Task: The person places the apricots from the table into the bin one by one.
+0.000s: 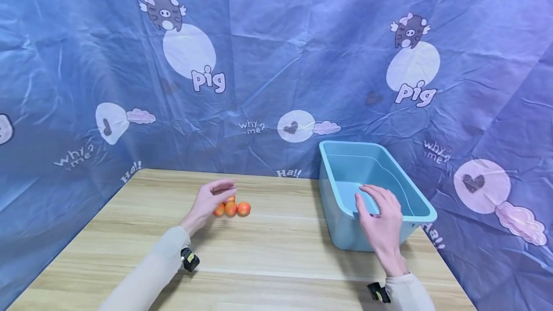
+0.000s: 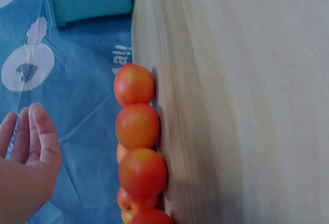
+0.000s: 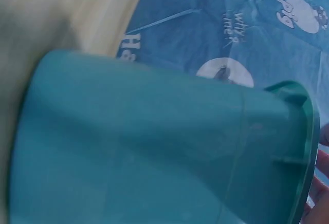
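Note:
Several round orange-red fruits [image 1: 231, 209] lie bunched on the table, left of its middle. My left hand [image 1: 209, 204] hovers over their left side, its fingers slightly bent and nothing held, hiding part of the bunch. In the left wrist view the fruits [image 2: 138, 126] stand in a close row, with the left hand [image 2: 36, 157] apart from them. A blue-green plastic bin [image 1: 347, 234] stands at the right. Above its near rim is my right hand [image 1: 384, 220], thumb and fingers spread in a loose curve around air. Its fingers [image 3: 321, 188] show just past the rim in the right wrist view.
The wood-grain table [image 1: 268, 258] runs under everything. A blue cloth [image 1: 268, 61] printed with pigs and words hangs behind the table and down its sides. The bin stands close to the cloth at the table's back right.

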`<state>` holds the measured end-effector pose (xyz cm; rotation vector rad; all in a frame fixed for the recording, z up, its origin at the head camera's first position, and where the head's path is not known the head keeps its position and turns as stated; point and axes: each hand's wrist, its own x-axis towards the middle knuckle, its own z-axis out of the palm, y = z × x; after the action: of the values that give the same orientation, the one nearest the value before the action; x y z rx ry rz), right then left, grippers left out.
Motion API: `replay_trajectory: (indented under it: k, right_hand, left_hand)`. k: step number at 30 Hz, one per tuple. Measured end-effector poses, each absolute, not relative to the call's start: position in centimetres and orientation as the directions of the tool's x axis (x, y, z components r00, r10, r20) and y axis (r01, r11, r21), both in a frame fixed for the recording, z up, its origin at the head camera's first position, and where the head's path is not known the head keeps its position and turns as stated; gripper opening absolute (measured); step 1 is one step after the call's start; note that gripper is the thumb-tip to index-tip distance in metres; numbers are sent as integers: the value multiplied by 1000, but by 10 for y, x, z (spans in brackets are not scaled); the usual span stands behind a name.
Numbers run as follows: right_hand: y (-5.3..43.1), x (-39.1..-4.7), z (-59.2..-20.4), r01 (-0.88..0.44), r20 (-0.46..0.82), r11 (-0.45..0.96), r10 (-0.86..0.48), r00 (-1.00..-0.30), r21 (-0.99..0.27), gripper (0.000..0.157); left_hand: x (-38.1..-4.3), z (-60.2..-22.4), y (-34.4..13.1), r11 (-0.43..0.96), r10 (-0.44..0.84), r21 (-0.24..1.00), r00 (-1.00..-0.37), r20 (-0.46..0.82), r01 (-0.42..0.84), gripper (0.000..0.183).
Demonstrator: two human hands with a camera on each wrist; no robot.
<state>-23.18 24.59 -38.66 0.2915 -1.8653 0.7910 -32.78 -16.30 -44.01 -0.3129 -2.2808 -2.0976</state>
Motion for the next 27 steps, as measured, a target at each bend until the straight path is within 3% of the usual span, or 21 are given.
replay_trajectory:
  k: [5, 16, 27]
  right_hand:
    - [262, -226, -395, -462, 866, 805, 123, -484, -372, 25]
    - [283, -207, -414, -443, 870, 833, 87, -486, -331, 31]
    - [307, -194, -420, -429, 899, 848, 117, -423, -312, 32]
  left_hand:
    - [-330, -443, -175, 56, 135, 986, -979, 150, 159, 47]
    - [-329, -446, -201, 193, 145, 975, -986, 80, 108, 54]
    - [-332, -449, -220, 188, 199, 978, -979, 51, 89, 61]
